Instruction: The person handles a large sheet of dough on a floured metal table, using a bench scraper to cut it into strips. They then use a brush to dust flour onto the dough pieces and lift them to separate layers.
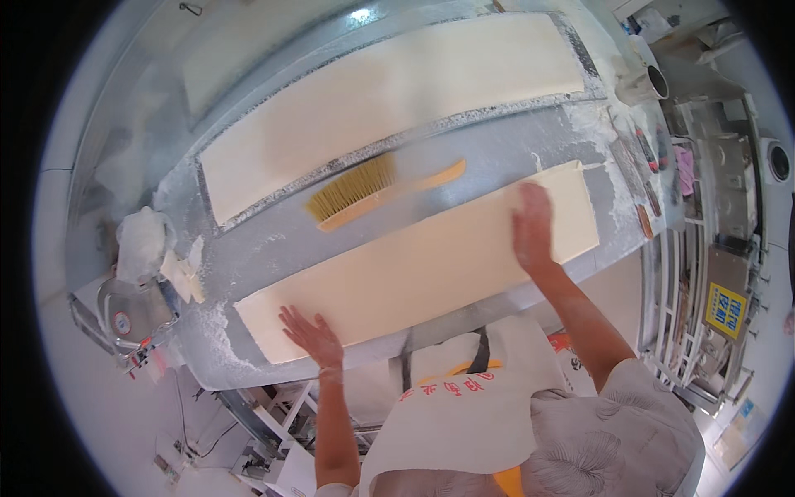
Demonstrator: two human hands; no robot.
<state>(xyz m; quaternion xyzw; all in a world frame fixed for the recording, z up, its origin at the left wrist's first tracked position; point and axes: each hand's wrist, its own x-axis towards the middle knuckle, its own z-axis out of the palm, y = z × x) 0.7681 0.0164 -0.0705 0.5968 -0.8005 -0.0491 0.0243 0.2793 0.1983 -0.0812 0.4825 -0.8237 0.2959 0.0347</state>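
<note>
A long flat sheet of pale dough point(414, 265) lies along the near side of the metal table. My left hand point(313, 335) rests open, fingers spread, at the sheet's near left end. Toward its right end, my right hand point(532, 228) lies over the dough with the fingers stretched out, slightly blurred. Neither hand holds anything. Just beyond the sheet lies a wooden-handled brush point(373, 195) with yellowish bristles. A second long dough sheet point(397, 95) is spread farther back, with flour along its edges.
Flour dusts the metal table point(489, 153). At the left edge are a lumpy white bag point(142, 244) and dough scraps point(182, 273), near a round metal scale point(124, 311). Knife-like tools point(638, 178) lie at the right edge, below a metal cylinder point(644, 85). A rack point(683, 290) stands at right.
</note>
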